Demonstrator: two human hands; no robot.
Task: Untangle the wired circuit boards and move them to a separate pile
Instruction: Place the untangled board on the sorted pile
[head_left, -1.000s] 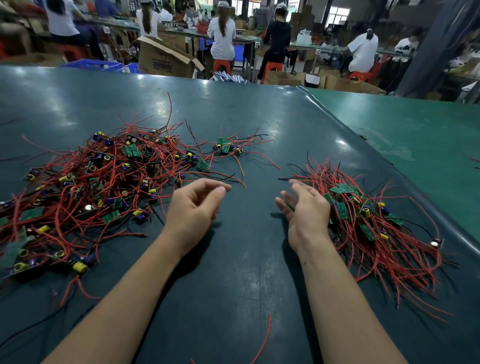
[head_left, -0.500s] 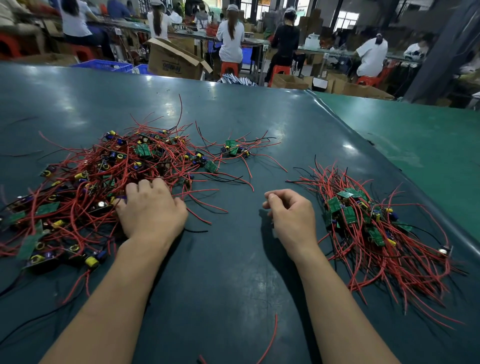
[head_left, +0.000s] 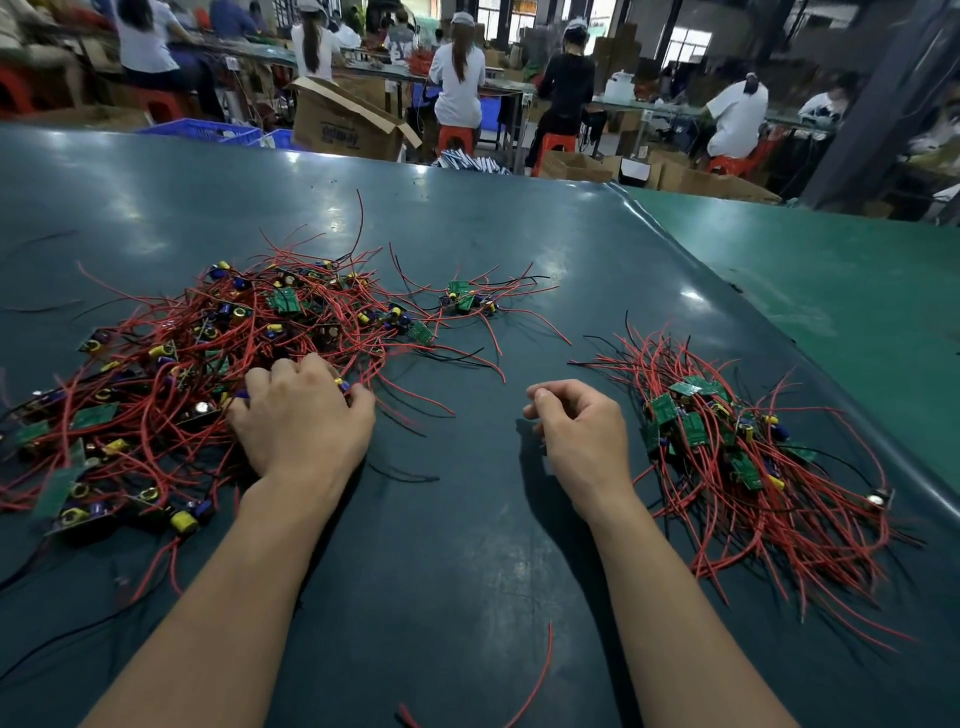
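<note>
A big tangled pile of wired circuit boards (head_left: 171, 364), green boards with red and black leads, lies on the left of the dark table (head_left: 467, 545). My left hand (head_left: 301, 421) lies on the pile's right edge. Its curled fingers grip a board with a blue and yellow capacitor (head_left: 341, 385). A smaller pile of boards (head_left: 727, 447) lies on the right, its wires fanned toward me. Between the two piles, my right hand (head_left: 582, 431) stays just above the table. It is loosely curled and holds nothing.
A small cluster of boards (head_left: 467, 301) lies apart behind the big pile. One loose red wire (head_left: 540, 670) lies near the front edge. A green table (head_left: 841, 301) adjoins on the right. Beyond the far edge are a cardboard box (head_left: 343, 124) and seated workers.
My left hand moved left from mid-table onto the tangled pile and closed on a board. My right hand drew left, away from the right pile, and curled its fingers.
</note>
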